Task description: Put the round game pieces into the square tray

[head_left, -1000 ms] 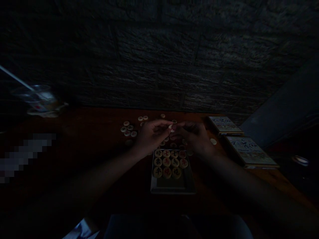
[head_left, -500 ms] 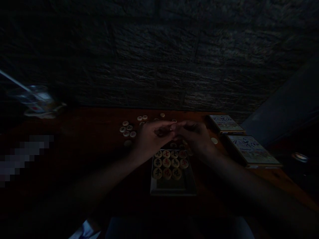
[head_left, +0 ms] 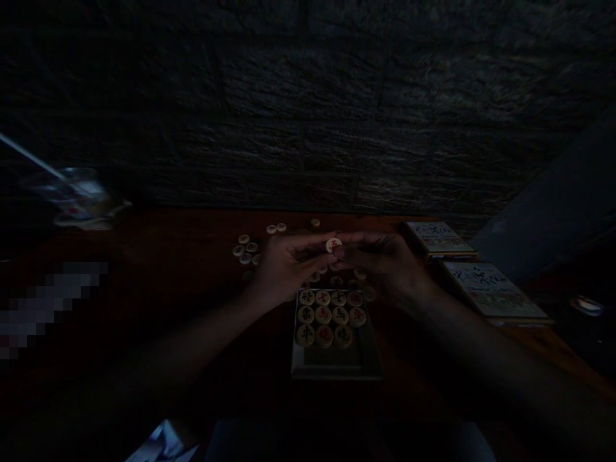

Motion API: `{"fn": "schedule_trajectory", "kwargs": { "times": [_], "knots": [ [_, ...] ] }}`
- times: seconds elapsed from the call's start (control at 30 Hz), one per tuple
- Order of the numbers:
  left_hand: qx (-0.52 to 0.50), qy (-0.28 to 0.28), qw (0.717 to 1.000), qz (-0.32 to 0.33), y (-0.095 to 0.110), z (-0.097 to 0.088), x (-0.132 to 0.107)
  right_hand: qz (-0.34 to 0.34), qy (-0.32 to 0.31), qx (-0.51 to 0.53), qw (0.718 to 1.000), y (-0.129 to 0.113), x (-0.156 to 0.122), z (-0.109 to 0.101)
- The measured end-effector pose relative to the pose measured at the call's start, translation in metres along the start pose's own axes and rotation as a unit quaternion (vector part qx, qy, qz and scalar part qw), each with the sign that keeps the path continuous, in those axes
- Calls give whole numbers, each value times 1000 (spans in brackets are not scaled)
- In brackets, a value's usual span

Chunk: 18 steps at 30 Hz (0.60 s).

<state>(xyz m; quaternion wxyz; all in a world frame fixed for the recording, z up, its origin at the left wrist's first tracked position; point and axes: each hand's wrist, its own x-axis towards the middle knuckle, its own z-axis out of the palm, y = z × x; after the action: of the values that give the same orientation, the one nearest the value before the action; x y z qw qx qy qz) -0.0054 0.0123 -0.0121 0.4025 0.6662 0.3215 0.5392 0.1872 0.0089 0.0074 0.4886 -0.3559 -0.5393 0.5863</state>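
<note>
Between the fingertips of both hands is a round Chinese chess piece point(head_left: 333, 245), its face with a red character turned toward me. My left hand point(head_left: 289, 268) pinches it from the left, and my right hand point(head_left: 382, 260) grips it from the right. Below the hands lies a shallow open box point(head_left: 337, 372) with several pieces set in rows, black and red characters facing up. Its front strip and front right corner show bare bottom. Loose pieces point(head_left: 337, 281) lie just behind the box, partly hidden by my hands.
More loose pieces point(head_left: 245, 249) are scattered to the left on the dark wooden table. Two flat printed boxes point(head_left: 493, 289) lie at the right. A clear cup with a straw point(head_left: 81, 192) stands at the far left. A stone wall point(head_left: 308, 128) rises behind the table.
The piece between my fingertips has turned so its red-marked face now shows. Both hands stay nearly in the same place above the box.
</note>
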Motion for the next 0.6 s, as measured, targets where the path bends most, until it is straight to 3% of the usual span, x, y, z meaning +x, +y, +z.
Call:
{"fn": "schedule_trajectory", "kwargs": {
  "times": [0.13, 0.3, 0.6],
  "knots": [
    [16, 10, 1000, 12, 2, 2, 0, -23, -1, -26, 999, 1, -1, -1],
    [16, 45, 999, 4, -1, 10, -3, -78, 39, -71, 994, 5, 0, 4],
    [68, 75, 994, 29, 5, 10, -3, -66, 57, -87, 992, 13, 0, 11]
  ]
}}
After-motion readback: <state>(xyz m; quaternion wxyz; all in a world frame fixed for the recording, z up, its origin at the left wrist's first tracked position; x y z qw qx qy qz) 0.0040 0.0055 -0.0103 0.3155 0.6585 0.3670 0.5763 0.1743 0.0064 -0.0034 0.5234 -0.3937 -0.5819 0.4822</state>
